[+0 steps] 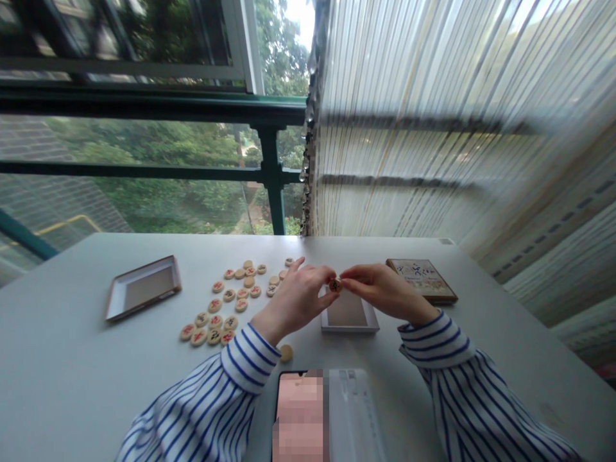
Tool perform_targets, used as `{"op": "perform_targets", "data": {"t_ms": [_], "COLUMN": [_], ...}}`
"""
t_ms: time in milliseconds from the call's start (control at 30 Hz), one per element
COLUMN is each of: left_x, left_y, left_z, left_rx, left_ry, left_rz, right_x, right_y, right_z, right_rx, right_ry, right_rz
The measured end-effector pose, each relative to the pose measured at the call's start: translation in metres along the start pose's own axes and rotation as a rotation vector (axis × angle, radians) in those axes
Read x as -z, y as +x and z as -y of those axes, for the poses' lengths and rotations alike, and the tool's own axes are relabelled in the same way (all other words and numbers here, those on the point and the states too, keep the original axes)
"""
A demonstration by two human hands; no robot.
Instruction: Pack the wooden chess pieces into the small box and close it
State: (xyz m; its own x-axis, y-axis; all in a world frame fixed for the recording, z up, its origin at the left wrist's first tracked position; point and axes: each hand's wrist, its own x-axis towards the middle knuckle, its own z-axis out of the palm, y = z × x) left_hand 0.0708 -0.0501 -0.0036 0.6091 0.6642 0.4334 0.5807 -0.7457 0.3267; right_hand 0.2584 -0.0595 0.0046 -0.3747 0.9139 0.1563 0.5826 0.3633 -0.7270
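Observation:
My left hand (299, 295) and my right hand (378, 290) meet at the middle of the table, both pinching one round wooden xiangqi piece (335, 286) with a dark character. The piece is held upright above an open white box tray (350, 330), whose far part is hidden by my hands. Several more pieces with red or black characters, such as a red-marked piece (198, 337), lie loose to the left. Some show plain faces. A single plain piece (286, 353) rests by my left cuff.
Far left lies an open shallow box lid (144, 292). A closed decorated box (423, 280) sits behind my right hand. At the near edge are a phone (301, 410) and a clear plastic case (356, 414). Behind the white table (72, 359) hangs a string curtain (409, 128) beside a window.

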Motion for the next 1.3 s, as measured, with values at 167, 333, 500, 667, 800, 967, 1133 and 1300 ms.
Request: {"op": "perform_targets", "data": {"t_ms": [167,333,500,667,800,967,1133,1300], "left_x": [-0.003,-0.003,0.002,0.005,0.004,-0.003,-0.009,-0.009], "left_y": [0.001,0.002,0.002,0.004,0.006,0.006,0.006,0.006], "left_z": [-0.004,-0.005,-0.005,-0.007,-0.008,-0.003,-0.001,-0.001], "left_rx": [0.013,0.043,0.11,0.167,0.204,0.257,0.318,0.351], "left_ry": [-0.027,-0.166,-0.455,-0.603,-0.635,-0.775,-0.862,-0.875], "left_rz": [-0.007,-0.015,0.032,0.072,0.1,0.117,0.138,0.141], "right_x": [-0.001,0.0,0.004,0.007,0.009,0.01,0.009,0.008], "right_y": [0.0,-0.001,-0.007,-0.015,-0.018,-0.02,-0.019,-0.02], "right_z": [-0.001,-0.001,0.001,0.005,0.007,0.008,0.006,0.004], "right_rx": [-0.01,-0.02,-0.015,-0.018,-0.014,0.012,0.015,0.03], "right_ry": [0.136,0.201,0.281,0.336,0.259,0.182,0.129,0.103], "right_rz": [0.03,0.033,0.017,-0.01,-0.03,-0.034,-0.02,-0.002]}}
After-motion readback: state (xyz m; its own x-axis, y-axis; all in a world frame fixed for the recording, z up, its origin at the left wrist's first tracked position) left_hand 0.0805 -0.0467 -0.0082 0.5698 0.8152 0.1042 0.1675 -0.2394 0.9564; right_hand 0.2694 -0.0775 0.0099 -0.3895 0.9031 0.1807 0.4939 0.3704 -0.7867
